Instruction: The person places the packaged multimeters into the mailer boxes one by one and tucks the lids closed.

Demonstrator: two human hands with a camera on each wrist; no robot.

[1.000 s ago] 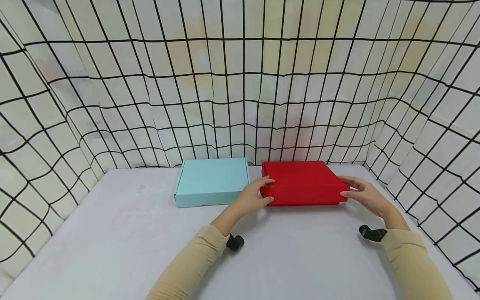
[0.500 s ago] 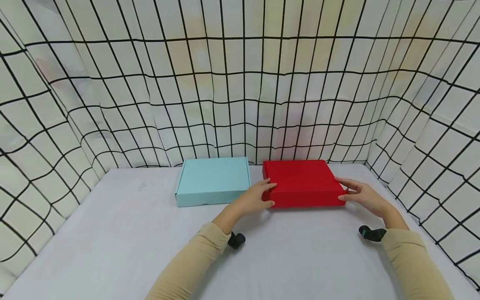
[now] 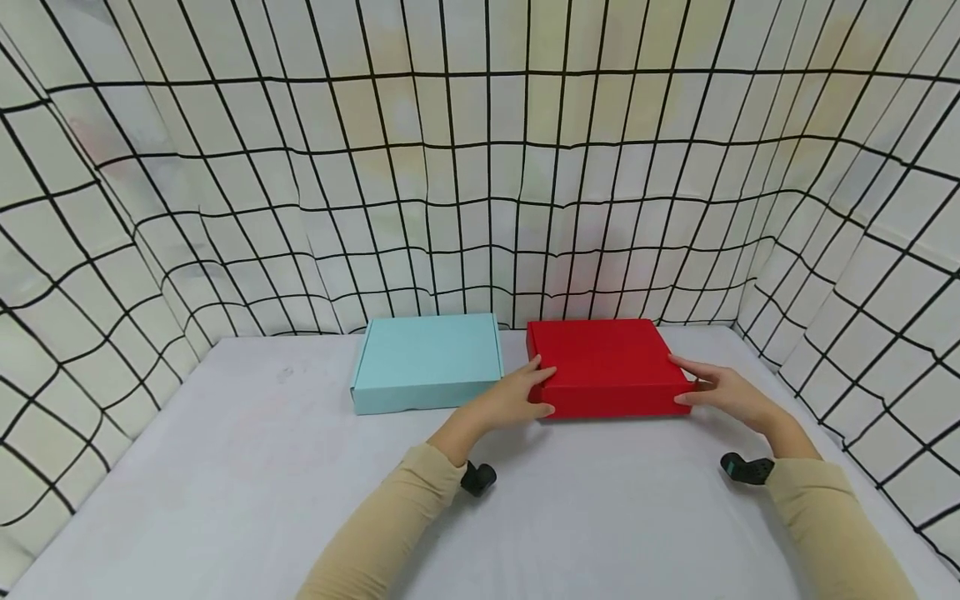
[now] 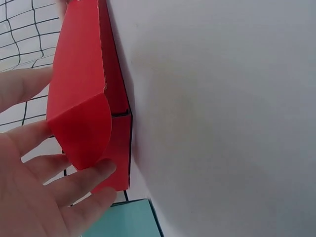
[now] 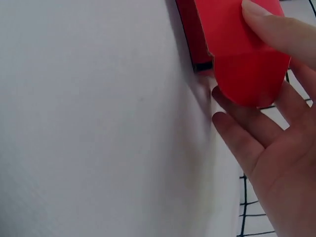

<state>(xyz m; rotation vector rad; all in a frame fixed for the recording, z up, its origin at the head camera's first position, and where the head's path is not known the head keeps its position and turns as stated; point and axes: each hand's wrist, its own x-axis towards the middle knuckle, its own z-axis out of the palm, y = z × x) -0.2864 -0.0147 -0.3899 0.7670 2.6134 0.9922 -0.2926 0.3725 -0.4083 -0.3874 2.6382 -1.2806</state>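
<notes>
A red cardboard box [image 3: 603, 354] lies on the white-covered table, its lid down and front panel facing me. My left hand [image 3: 510, 397] grips its left front corner, the thumb low at the front. In the left wrist view, those fingers touch a rounded side flap [image 4: 86, 131] of the lid. At the opposite corner, my right hand [image 3: 731, 396] holds the other end. In the right wrist view its thumb presses the front panel [image 5: 229, 29], with fingers around the rounded end flap [image 5: 252, 79]. A light blue box [image 3: 427, 362] sits closed just left of the red one.
A white wall with a black grid [image 3: 457, 167] rises behind the boxes and along both sides. The white table [image 3: 225, 483] extends toward me. A black wrist device [image 3: 478, 479] is at the left cuff, another black device [image 3: 746, 468] at the right cuff.
The red box's front panel has swung down and in against the box front. Both hands have stayed at its ends, the left thumb shifting slightly down and right.
</notes>
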